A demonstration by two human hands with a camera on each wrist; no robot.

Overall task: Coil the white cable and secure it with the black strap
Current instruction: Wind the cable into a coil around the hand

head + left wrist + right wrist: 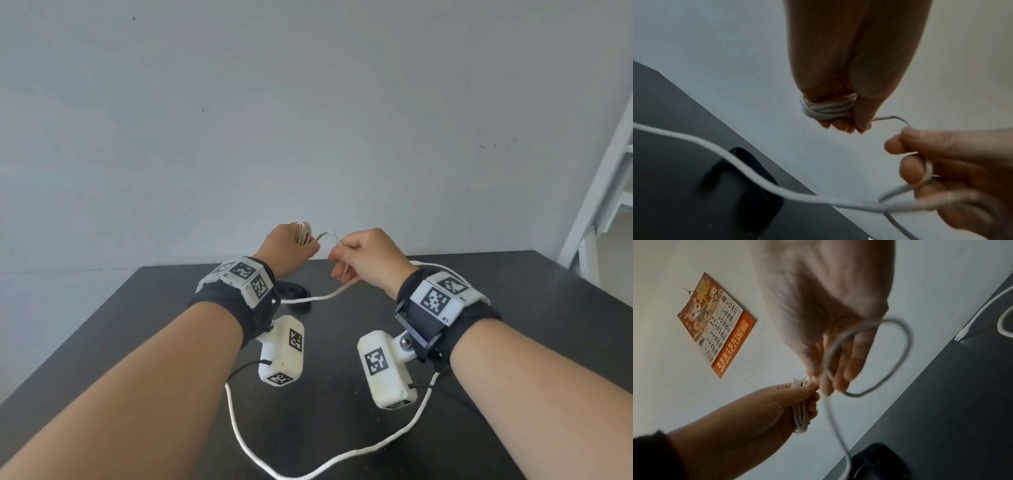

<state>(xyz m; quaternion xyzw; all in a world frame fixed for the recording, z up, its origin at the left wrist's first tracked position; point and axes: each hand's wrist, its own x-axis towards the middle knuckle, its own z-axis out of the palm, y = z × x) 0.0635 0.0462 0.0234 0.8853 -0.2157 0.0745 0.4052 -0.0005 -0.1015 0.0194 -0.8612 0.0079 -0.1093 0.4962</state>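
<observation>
My left hand (291, 248) is raised above the far edge of the black table (342, 342), with several turns of the white cable (828, 108) wound round its fingers (807, 395). A short arc of cable (329, 236) runs from it to my right hand (363, 258), which pinches the cable just to the right. The loose remainder (274, 462) trails down across the table toward me. The black strap (294, 293) lies curled on the table below my left hand, also seen in the left wrist view (748, 183).
The cable's plug end (962, 334) lies on the table at the right. A red wall calendar (715, 324) hangs on the grey wall behind. A white ladder-like frame (603, 192) stands at the far right, off the table.
</observation>
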